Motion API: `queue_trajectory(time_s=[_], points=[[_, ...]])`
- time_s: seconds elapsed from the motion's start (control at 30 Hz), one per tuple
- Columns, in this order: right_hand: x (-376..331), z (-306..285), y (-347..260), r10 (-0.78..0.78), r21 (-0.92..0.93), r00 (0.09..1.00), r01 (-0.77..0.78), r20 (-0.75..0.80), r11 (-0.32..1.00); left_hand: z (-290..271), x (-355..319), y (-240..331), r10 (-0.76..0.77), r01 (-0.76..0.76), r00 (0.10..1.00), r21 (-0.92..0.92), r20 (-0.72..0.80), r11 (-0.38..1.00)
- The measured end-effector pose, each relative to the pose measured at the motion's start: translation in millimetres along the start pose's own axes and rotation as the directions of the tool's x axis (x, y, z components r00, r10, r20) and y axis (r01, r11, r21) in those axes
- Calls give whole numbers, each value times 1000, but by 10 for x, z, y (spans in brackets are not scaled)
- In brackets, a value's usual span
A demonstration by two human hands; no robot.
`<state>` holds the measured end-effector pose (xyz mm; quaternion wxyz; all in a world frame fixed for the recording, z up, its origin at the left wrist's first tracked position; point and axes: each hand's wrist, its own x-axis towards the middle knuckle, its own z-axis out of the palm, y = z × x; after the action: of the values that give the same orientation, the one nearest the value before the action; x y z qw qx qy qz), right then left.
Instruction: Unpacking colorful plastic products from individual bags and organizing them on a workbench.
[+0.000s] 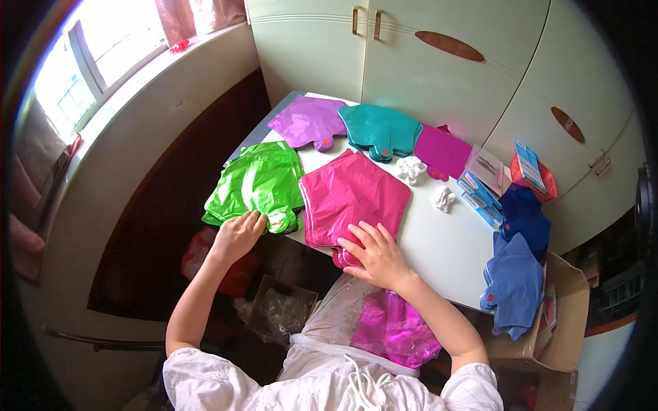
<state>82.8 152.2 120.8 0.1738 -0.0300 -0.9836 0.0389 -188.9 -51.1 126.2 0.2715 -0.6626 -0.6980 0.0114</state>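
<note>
Two stacks of flat, shiny foil balloons lie at the table's near edge, a green stack (255, 179) on the left and a hot-pink stack (356, 192) beside it. My left hand (240, 234) is closed at the near edge of the green stack, its fingers bent over the foil next to the tab; the fingertips are partly hidden. My right hand (375, 255) rests with fingers spread on the lower right of the pink stack, above its tab. Behind them lie a purple stack (308, 122), a teal stack (381, 130) and a magenta foil piece (444, 152).
White ribbon bundles (411, 169) sit on the white table (432, 243). Blue-and-white packets (480, 197), a dark blue foil piece (525, 218) and a light blue stack (515, 284) line the right edge, by a cardboard box (572, 301). Magenta film (397, 332) covers my lap. Cabinets (452, 75) stand behind.
</note>
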Motion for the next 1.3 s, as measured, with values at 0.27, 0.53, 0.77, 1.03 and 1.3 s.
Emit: queue_trajectory(time_s=[0.27,0.53,0.77,1.03,1.3], points=[[98,116,60,12,46,1000,-12,-9,999,112,88,-45,3,-1,997,33,-74,999],[127,117,110,-7,71,1000,8,-7,997,157,152,24,-50,50,998,-1,-34,999],[125,114,112,-22,66,1000,22,-3,998,156,77,-20,-66,66,998,3,15,998],[132,110,141,-39,82,999,39,-1,996,157,-7,-123,-58,58,998,-24,-14,998],[165,89,170,-53,111,999,54,-11,992,-132,23,-74,-159,217,937,-161,311,963]])
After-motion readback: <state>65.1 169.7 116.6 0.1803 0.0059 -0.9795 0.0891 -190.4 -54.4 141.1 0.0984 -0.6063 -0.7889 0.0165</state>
